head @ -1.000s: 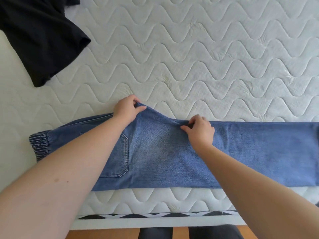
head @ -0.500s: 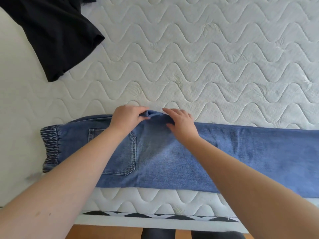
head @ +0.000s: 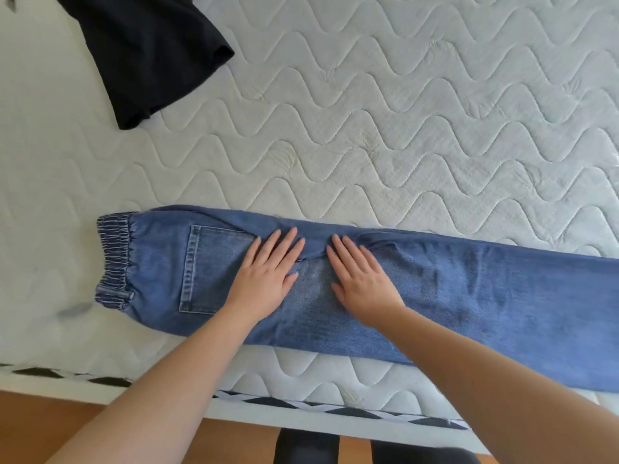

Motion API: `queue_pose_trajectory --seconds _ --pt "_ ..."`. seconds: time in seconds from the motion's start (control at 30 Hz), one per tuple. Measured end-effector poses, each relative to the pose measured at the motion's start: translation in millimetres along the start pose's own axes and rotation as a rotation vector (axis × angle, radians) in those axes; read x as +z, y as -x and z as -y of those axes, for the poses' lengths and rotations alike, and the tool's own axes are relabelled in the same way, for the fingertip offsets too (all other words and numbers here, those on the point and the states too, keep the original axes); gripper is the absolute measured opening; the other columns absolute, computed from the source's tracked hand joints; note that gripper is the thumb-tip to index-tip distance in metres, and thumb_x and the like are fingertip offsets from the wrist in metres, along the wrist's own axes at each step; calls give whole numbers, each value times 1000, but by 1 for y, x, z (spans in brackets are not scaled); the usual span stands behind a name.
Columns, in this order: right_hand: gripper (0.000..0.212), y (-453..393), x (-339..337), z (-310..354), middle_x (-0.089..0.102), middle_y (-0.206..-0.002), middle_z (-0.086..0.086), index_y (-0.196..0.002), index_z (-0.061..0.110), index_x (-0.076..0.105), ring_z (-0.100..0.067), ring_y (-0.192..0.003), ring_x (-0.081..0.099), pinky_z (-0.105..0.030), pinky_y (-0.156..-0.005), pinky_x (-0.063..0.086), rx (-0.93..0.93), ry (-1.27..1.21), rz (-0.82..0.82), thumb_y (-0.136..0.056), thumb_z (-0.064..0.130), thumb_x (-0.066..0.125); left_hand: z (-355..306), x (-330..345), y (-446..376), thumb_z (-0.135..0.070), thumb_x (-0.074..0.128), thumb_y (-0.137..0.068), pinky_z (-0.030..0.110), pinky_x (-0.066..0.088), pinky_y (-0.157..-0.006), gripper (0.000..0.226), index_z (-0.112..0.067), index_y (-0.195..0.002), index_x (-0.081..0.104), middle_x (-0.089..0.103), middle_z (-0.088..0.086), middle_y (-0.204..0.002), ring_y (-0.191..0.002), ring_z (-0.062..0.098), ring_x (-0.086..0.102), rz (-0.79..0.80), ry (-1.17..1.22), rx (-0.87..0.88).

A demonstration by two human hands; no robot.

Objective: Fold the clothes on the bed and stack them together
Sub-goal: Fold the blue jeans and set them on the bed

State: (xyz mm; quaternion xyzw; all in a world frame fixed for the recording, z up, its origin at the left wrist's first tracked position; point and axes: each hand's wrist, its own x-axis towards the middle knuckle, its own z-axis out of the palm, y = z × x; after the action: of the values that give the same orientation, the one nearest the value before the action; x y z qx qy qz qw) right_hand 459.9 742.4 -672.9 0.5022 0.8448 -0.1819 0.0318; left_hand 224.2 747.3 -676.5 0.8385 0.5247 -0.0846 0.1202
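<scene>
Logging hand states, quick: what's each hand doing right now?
Left hand: open, pressing flat on the jeans.
Right hand: open, flat on the jeans too.

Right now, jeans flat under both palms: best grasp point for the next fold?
Likely the elastic waistband at the left end of the jeans. It is thick and gathered, and bare mattress lies beside it, so come in from the left and pinch both corners. Left hand and right hand press flat mid-garment.

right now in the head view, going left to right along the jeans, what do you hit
elastic waistband → back pocket → left hand → right hand → trouser leg running off the right edge
</scene>
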Motion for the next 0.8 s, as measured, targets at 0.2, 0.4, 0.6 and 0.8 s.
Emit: queue_pose_trajectory --seconds 0.2,0.4,0.6,0.8 --pt "48 8 -5 10 39 -154 -10 -141 8 50 -28 -141 39 -43 -116 30 74 -126 -25 -96 22 53 -5 -3 2 -41 33 -100 49 24 -119 54 -18 -149 43 31 1 -159 -144 25 35 -52 59 -62" --pt "42 -31 -24 15 49 -145 -9 -137 6 53 -27 -138 41 -40 -117 28 216 -266 -261 -95 6 50 -9 -20 -42 -15 69 -85 43 39 -103 6 -9 -84 69 65 7 -101 -98 29 61 -360 204 -133" --pt "54 -62 0 16 12 -164 -3 -156 12 18 -19 -152 6 -34 -122 -2 273 -195 -31 -106 28 30 -10 8 -48 -30 40 -99 47 17 -122 64 -10 -156 18 16 11 -163 -151 28 16 -137 140 -270" --pt "68 -21 22 -29 -3 -163 2 -157 19 1 -14 -150 -1 -35 -122 -2 248 80 17 -102 55 17 -3 21 -43 -56 16 -99 46 7 -123 71 -18 -157 0 0 10 -165 -152 27 6 -24 55 -296"
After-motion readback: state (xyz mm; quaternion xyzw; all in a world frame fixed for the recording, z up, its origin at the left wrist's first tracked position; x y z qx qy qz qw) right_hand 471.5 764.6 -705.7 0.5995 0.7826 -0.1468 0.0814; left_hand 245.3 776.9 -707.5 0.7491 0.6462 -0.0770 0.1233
